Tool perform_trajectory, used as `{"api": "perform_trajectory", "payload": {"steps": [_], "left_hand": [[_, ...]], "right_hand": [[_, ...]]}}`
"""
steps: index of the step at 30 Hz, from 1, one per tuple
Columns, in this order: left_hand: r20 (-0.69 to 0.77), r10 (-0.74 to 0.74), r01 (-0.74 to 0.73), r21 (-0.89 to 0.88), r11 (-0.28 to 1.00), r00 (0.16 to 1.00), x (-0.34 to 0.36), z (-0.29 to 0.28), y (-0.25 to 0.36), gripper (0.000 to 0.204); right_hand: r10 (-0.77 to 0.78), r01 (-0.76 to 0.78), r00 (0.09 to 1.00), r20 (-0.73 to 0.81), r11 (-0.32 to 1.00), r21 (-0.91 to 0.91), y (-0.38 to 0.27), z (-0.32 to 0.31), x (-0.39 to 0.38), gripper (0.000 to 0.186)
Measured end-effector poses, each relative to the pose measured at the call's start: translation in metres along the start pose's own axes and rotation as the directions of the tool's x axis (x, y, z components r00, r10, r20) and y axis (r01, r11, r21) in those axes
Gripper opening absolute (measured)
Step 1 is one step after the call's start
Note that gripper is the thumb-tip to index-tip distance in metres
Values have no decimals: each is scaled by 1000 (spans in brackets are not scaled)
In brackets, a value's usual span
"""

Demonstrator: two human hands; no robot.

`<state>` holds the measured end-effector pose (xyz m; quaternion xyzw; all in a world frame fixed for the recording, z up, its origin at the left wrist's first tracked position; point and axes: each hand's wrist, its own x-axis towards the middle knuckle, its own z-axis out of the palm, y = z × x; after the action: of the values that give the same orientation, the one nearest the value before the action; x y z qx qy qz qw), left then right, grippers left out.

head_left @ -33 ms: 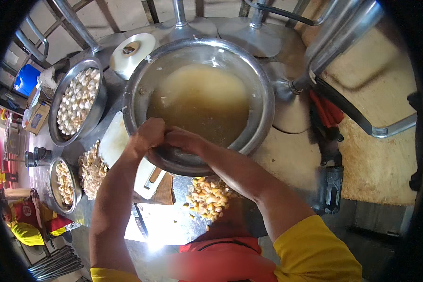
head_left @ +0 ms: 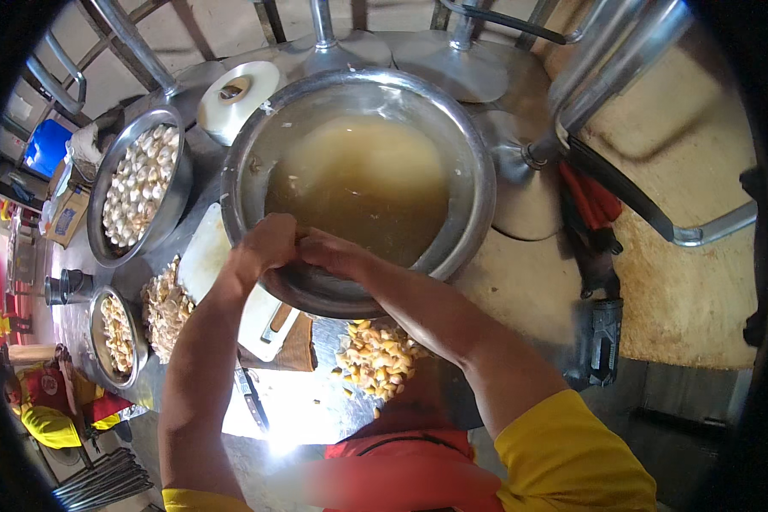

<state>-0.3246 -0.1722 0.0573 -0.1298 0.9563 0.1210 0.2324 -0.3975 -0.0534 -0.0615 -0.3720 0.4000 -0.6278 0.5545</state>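
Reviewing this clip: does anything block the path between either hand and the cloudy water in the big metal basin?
Nothing visible does. The left hand and right hand are close together at the near-left part of the metal basin, with cloudy water just beyond. Whatever lies beneath them is hidden.

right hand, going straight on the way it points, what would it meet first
Most likely the left hand: the right hand points left at it, over the metal basin, though depth is unclear and they may already touch.
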Motion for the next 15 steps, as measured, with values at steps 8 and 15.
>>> {"api": "perform_trajectory", "payload": {"steps": [8,15], "left_hand": [[-334,-338,-128,-852,508,880,-78,-14,-16,22],[-86,-622,-426,-801,-421,778,-133,81,20,23]], "right_hand": [[153,-217,971,-184,888,-405,-35,37,24,29],[-76,-103,969,-235,741,-664,-60,58,-34,11]]}}
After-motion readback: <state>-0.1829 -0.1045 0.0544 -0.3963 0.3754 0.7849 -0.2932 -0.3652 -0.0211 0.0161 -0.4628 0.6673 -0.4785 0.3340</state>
